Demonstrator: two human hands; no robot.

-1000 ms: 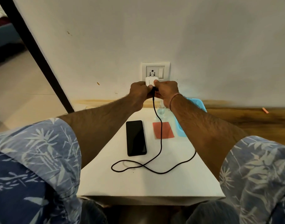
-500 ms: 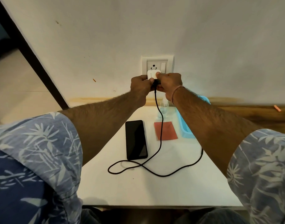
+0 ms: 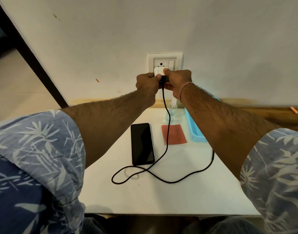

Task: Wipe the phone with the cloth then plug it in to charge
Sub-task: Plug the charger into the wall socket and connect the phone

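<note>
A white table (image 3: 161,200) stands against the far wall, under a wall socket (image 3: 165,62). Both arms reach across it. The left hand (image 3: 147,82) and the right hand (image 3: 177,81) are closed together on a white charger (image 3: 159,71) at the socket's face; whether its pins are seated I cannot tell. From it a black cable (image 3: 168,122) drops to the tabletop, crosses the red cloth (image 3: 174,134) and loops near the front. The phone (image 3: 142,144) lies flat, screen up, its long axis running near to far, well apart from both hands and just nearside-left of them, so the left hand looks nearer. The cable's free end is hidden behind the right forearm.
</note>
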